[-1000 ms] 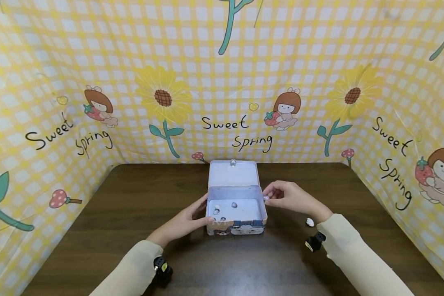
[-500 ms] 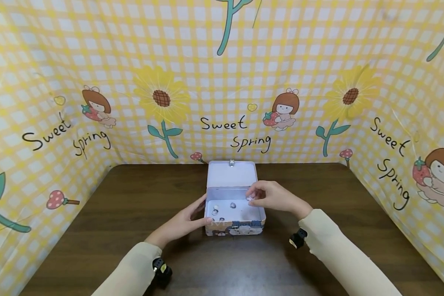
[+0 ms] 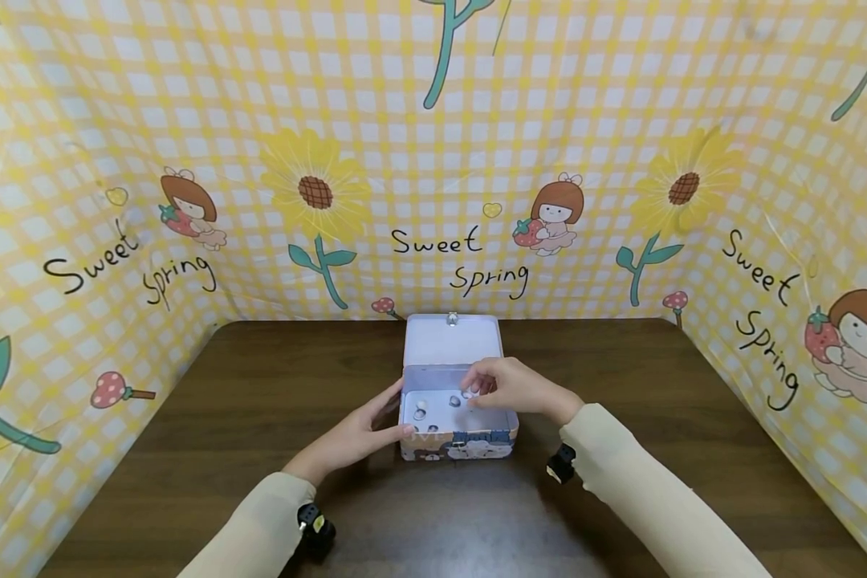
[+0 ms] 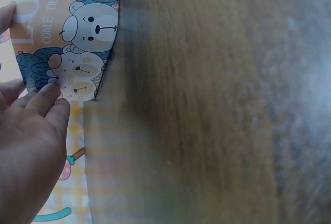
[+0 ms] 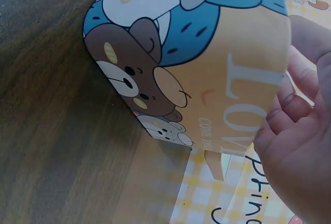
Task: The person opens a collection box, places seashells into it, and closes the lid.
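Observation:
An open tin box (image 3: 457,447) with cartoon bears on its sides stands on the table, its lid (image 3: 453,340) tipped back. My left hand (image 3: 357,433) holds the box's left side, thumb on the front corner. In the left wrist view its fingers (image 4: 46,102) lie against the printed side. My right hand (image 3: 516,387) is over the right part of the box, pinching a small pale shell-like piece (image 3: 468,394). Similar pieces lie on the box floor, one (image 3: 454,401) near the middle and another (image 3: 420,413) at the left. In the right wrist view the fingertips are hidden behind the box wall.
The box stands toward the back of a dark wooden table (image 3: 260,377). A yellow checked cloth (image 3: 433,160) with flowers and lettering hangs around the back and sides. A black wrist camera (image 3: 561,464) sits under the right sleeve.
My right hand has moved left from beside the box to over its inside, carrying the small pale piece. The left hand stays on the box. A loose white piece on the table is now hidden.

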Demonstrator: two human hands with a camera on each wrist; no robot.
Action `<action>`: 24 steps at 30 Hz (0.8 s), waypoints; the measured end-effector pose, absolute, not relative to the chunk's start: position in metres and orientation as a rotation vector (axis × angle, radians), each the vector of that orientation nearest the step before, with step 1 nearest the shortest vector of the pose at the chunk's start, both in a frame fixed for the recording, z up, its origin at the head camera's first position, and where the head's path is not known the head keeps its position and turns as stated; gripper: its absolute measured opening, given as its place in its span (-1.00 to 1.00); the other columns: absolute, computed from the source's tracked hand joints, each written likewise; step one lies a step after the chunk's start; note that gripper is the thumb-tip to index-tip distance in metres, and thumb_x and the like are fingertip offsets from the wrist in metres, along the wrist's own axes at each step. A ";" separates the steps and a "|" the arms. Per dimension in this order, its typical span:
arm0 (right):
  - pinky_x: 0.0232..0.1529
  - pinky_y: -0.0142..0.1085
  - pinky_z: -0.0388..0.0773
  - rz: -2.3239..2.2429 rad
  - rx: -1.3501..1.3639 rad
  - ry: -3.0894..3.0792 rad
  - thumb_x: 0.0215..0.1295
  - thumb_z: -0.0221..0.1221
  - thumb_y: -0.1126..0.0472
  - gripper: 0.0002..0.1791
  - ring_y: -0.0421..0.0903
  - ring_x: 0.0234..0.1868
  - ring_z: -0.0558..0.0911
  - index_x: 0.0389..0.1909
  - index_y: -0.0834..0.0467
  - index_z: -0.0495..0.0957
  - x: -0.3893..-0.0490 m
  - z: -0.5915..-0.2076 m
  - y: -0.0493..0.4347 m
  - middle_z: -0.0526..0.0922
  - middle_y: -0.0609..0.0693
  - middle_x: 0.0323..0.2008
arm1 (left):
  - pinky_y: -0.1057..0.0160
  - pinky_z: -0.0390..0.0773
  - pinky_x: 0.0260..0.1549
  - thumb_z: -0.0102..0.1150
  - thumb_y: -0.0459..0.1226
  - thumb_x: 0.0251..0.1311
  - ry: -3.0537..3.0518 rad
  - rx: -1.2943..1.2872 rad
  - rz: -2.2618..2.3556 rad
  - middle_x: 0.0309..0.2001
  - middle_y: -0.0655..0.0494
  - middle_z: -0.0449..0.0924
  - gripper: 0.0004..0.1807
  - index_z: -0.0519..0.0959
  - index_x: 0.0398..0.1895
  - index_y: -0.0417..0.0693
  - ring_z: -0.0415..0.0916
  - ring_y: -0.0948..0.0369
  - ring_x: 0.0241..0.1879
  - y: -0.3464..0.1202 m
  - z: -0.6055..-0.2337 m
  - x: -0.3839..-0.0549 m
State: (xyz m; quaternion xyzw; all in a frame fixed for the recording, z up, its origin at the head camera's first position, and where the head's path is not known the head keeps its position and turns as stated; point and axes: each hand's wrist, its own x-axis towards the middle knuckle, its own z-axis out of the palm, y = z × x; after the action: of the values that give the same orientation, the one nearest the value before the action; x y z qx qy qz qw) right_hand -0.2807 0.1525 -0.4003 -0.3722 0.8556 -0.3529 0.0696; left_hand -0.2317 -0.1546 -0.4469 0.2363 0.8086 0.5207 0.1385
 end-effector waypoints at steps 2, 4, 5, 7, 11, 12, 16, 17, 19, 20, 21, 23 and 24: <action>-0.18 -0.31 0.59 -1.060 -1.114 2.577 0.25 0.37 0.30 -0.81 -0.20 -0.27 0.59 -0.13 0.16 0.68 -0.281 -0.401 0.151 0.64 -0.09 -0.28 | -0.19 0.07 0.38 0.26 -0.08 0.37 2.341 0.680 1.506 0.60 0.03 -0.11 -0.06 -0.10 0.64 0.16 -0.05 0.01 0.52 -0.155 -0.447 -0.231; -0.18 -0.31 0.59 -1.061 -1.113 2.581 0.24 0.38 0.30 -0.80 -0.20 -0.27 0.58 -0.12 0.16 0.68 -0.281 -0.402 0.150 0.65 -0.04 -0.29 | -0.19 0.07 0.38 0.26 -0.08 0.37 2.343 0.680 1.507 0.60 0.02 -0.11 -0.06 -0.10 0.64 0.16 -0.04 0.00 0.52 -0.155 -0.447 -0.231; -0.18 -0.31 0.59 -1.062 -1.114 2.582 0.23 0.38 0.31 -0.79 -0.19 -0.27 0.58 -0.11 0.16 0.68 -0.282 -0.402 0.150 0.66 -0.01 -0.28 | -0.20 0.07 0.37 0.26 -0.08 0.37 2.344 0.680 1.509 0.60 0.02 -0.10 -0.06 -0.10 0.64 0.16 -0.04 0.00 0.52 -0.155 -0.447 -0.231; -0.18 -0.31 0.58 -1.065 -1.111 2.583 0.23 0.39 0.31 -0.78 -0.19 -0.27 0.57 -0.11 0.15 0.67 -0.282 -0.404 0.150 0.66 0.06 -0.27 | -0.20 0.08 0.37 0.26 -0.08 0.37 2.345 0.683 1.509 0.59 0.02 -0.10 -0.06 -0.10 0.64 0.16 -0.04 0.00 0.52 -0.155 -0.447 -0.231; -0.19 -0.31 0.58 -1.068 -1.105 2.587 0.22 0.39 0.32 -0.77 -0.18 -0.27 0.57 -0.11 0.18 0.67 -0.282 -0.404 0.150 0.66 0.10 -0.27 | -0.19 0.08 0.38 0.26 -0.09 0.37 2.340 0.688 1.513 0.59 0.03 -0.10 -0.06 -0.09 0.64 0.16 -0.03 0.00 0.52 -0.155 -0.447 -0.230; -0.19 -0.32 0.58 -1.070 -1.104 2.586 0.22 0.40 0.32 -0.77 -0.18 -0.27 0.57 -0.11 0.19 0.67 -0.281 -0.404 0.150 0.66 0.10 -0.27 | -0.19 0.07 0.38 0.26 -0.08 0.37 2.342 0.688 1.513 0.59 0.03 -0.10 -0.06 -0.09 0.64 0.16 -0.03 0.00 0.52 -0.155 -0.447 -0.230; -0.18 -0.30 0.59 -1.091 -1.119 2.580 0.22 0.40 0.32 -0.77 -0.18 -0.27 0.58 -0.11 0.23 0.67 -0.280 -0.401 0.150 0.67 0.08 -0.27 | -0.18 0.08 0.38 0.27 -0.09 0.36 2.344 0.683 1.516 0.59 0.03 -0.10 -0.06 -0.09 0.64 0.17 -0.03 0.00 0.52 -0.155 -0.447 -0.230; -0.17 -0.30 0.59 -1.096 -1.122 2.579 0.22 0.40 0.32 -0.77 -0.17 -0.27 0.59 -0.11 0.22 0.67 -0.280 -0.400 0.151 0.68 0.08 -0.26 | -0.18 0.08 0.38 0.27 -0.09 0.36 2.345 0.684 1.516 0.59 0.03 -0.10 -0.06 -0.09 0.64 0.17 -0.03 0.00 0.52 -0.155 -0.447 -0.230; -0.16 -0.29 0.59 -1.100 -1.125 2.580 0.23 0.40 0.30 -0.79 -0.17 -0.26 0.59 -0.12 0.18 0.68 -0.280 -0.399 0.152 0.68 0.10 -0.23 | -0.18 0.08 0.38 0.26 -0.09 0.37 2.345 0.688 1.515 0.59 0.03 -0.10 -0.06 -0.10 0.64 0.17 -0.03 0.00 0.52 -0.155 -0.448 -0.231; -0.16 -0.29 0.59 -1.098 -1.124 2.582 0.23 0.39 0.29 -0.79 -0.18 -0.26 0.59 -0.12 0.16 0.68 -0.280 -0.399 0.153 0.68 0.11 -0.23 | -0.18 0.07 0.38 0.26 -0.09 0.37 2.344 0.690 1.514 0.59 0.02 -0.10 -0.06 -0.10 0.64 0.17 -0.03 -0.01 0.52 -0.155 -0.448 -0.231; -0.15 -0.29 0.59 -1.094 -1.123 2.584 0.24 0.39 0.29 -0.79 -0.18 -0.25 0.59 -0.12 0.13 0.68 -0.280 -0.398 0.154 0.68 0.11 -0.22 | -0.18 0.07 0.38 0.26 -0.09 0.37 2.345 0.693 1.513 0.60 0.02 -0.11 -0.06 -0.10 0.64 0.17 -0.03 -0.01 0.52 -0.155 -0.448 -0.231; -0.14 -0.30 0.59 -1.081 -1.120 2.592 0.25 0.39 0.26 -0.80 -0.19 -0.24 0.60 -0.12 0.08 0.68 -0.280 -0.397 0.157 0.69 0.09 -0.20 | -0.17 0.06 0.39 0.25 -0.10 0.38 2.345 0.695 1.510 0.60 0.01 -0.11 -0.07 -0.10 0.64 0.16 -0.04 -0.01 0.52 -0.155 -0.448 -0.231; -0.13 -0.29 0.60 -1.077 -1.121 2.596 0.26 0.39 0.25 -0.81 -0.19 -0.24 0.60 -0.12 0.07 0.68 -0.280 -0.396 0.159 0.69 0.07 -0.20 | -0.17 0.06 0.39 0.25 -0.10 0.38 2.347 0.693 1.509 0.60 0.02 -0.11 -0.07 -0.10 0.64 0.16 -0.04 0.00 0.52 -0.155 -0.447 -0.231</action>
State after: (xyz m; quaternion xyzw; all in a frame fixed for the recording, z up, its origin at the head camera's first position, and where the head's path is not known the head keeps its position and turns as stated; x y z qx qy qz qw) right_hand -0.2797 0.1591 -0.3963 -0.3699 0.8565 -0.3553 0.0577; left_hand -0.2307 -0.1550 -0.4474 0.2390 0.8091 0.5202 0.1329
